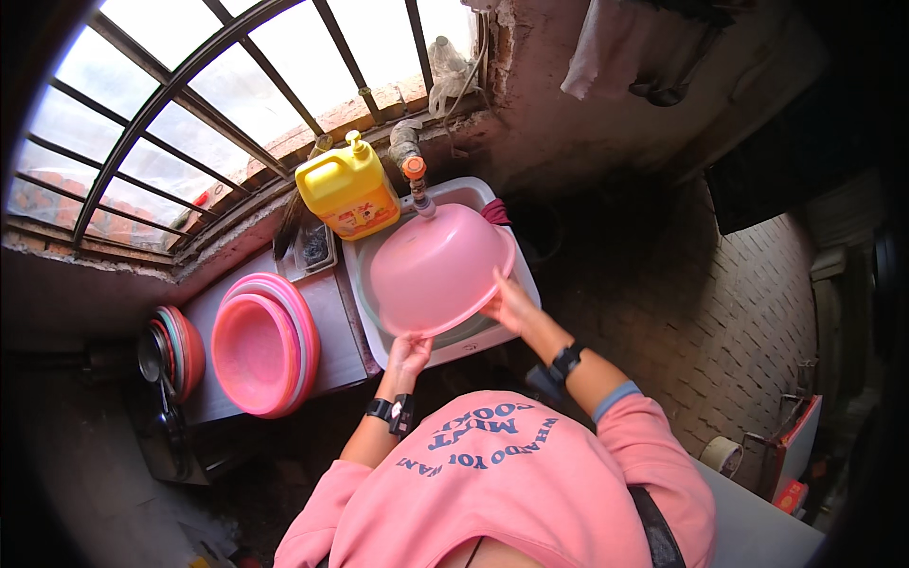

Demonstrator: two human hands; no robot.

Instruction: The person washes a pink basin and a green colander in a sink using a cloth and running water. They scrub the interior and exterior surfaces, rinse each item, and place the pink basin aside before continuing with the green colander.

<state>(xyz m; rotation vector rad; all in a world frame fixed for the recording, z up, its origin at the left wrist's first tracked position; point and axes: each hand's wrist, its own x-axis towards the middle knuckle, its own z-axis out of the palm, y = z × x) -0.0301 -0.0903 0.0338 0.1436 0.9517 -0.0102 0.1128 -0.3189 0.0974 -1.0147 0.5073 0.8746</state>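
Note:
A pink plastic basin (437, 266) is tilted over the white sink (525, 280), its rounded outer side facing up and its rim towards me. My left hand (412, 351) grips the near rim, with the fingers partly hidden beneath it. My right hand (508, 305) holds the rim further right, thumb on the outside. The faucet (419, 188), with an orange top, stands at the sink's back, its spout end close above the basin. Dark red cloth (496, 212) hangs on the sink's right edge. What lies under the basin is mostly hidden.
Left of the sink, stacked pink basins (256, 348) and a second stack of bowls (186, 355) stand on a counter (341, 341). A yellow pump jug (351, 188) stands at the sink's back left corner, beside a small tray (323, 259). A barred window (241, 113) is behind.

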